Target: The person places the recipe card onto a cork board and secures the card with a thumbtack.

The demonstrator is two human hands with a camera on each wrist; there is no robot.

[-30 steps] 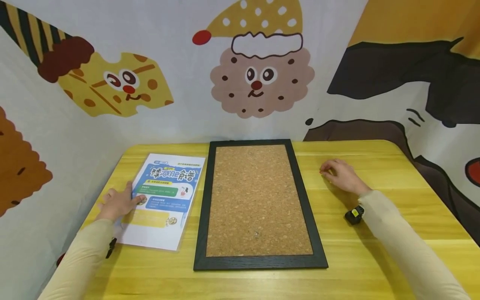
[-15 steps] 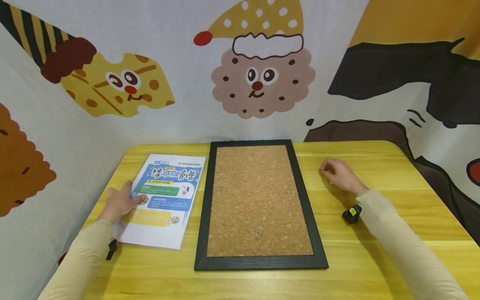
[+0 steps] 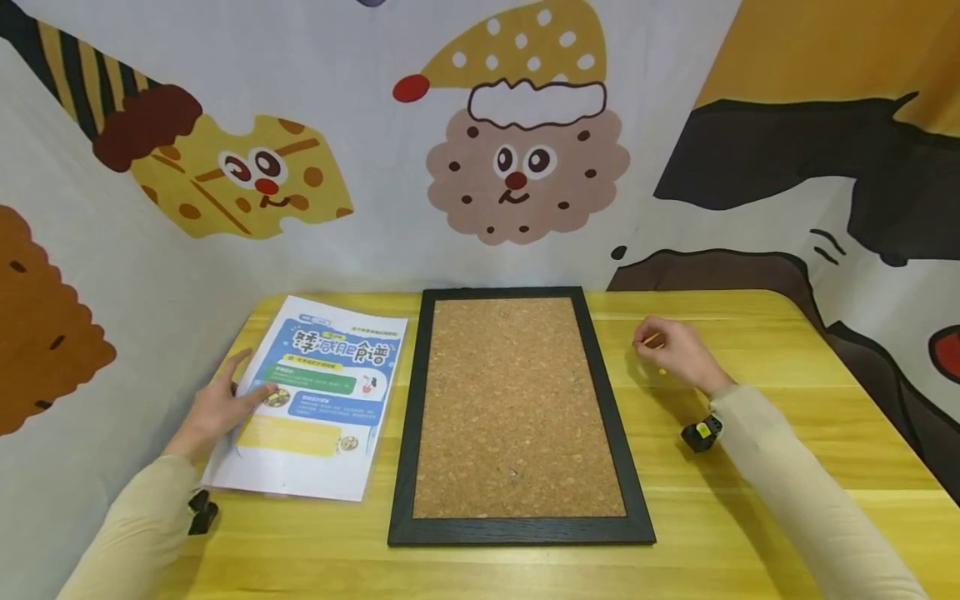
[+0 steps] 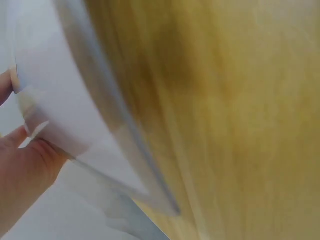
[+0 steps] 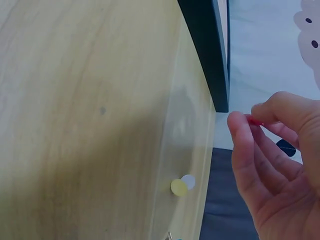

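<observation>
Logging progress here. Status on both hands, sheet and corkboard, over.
Left hand grips printed sheet at its edge. Right hand pinches small red object. Framed corkboard between hands. Yellow disc, white disc on table, off the corkboard, likely no obstruction.

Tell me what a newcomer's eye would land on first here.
Probably the cartoon cookie in a spotted hat on the wall. Below it, the black-framed corkboard lies on the table. Left of that, the left hand holds a colorful printed sheet; right of it, the right hand pinches a small red object.
</observation>
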